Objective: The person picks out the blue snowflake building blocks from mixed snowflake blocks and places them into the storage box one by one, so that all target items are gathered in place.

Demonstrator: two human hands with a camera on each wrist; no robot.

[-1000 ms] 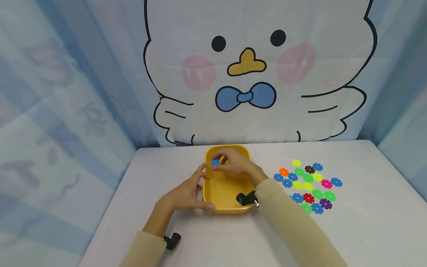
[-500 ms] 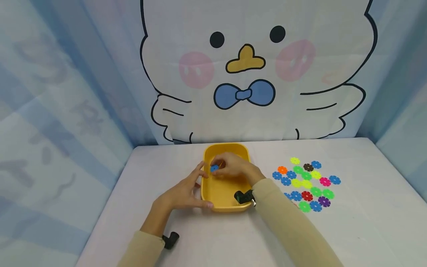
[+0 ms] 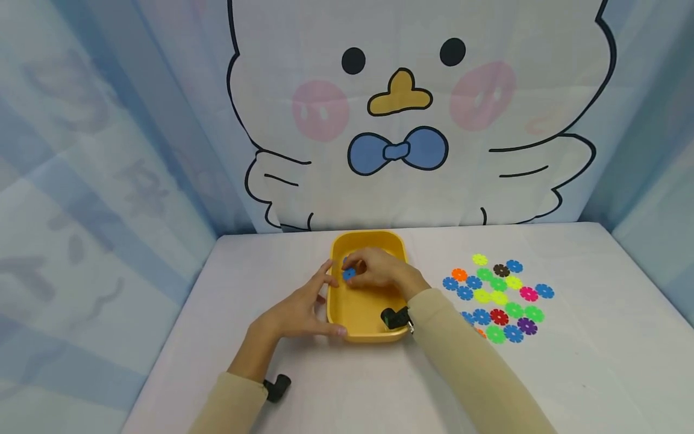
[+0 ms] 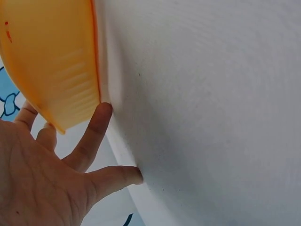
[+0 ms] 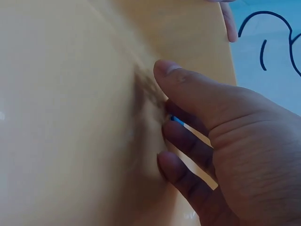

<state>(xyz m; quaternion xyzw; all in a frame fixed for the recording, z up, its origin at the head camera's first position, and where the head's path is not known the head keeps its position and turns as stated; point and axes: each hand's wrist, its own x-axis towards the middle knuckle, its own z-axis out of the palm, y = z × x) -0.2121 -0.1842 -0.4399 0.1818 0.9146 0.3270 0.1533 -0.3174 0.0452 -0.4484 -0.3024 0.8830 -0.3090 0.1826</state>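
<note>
A yellow tray [image 3: 368, 313] stands at the table's middle. Inside its left part, my right hand [image 3: 376, 269] pinches a small blue notched, flower-shaped disc [image 3: 349, 273] with thumb and fingertips. Just above that disc, a second bit of blue peeks past the fingers. In the right wrist view, the fingers mostly hide the disc, and a sliver of blue shows behind them. My left hand [image 3: 295, 313] lies along the tray's left side, fingers spread. Its fingertips are at the tray wall [image 4: 70, 89] in the left wrist view, and its thumb is near the front left corner.
To the right of the tray, several flower-shaped discs [image 3: 499, 297] in blue, green, yellow, red, orange, pink, purple and brown lie spread on the white tabletop [image 3: 596, 361]. The right forearm partly covers the nearest ones. A printed curtain [image 3: 401, 199] hangs behind the table.
My right hand has lowered slightly toward the near side inside the tray with the blue disc. A second bit of blue now shows above it. The left hand stays at the tray's side.
</note>
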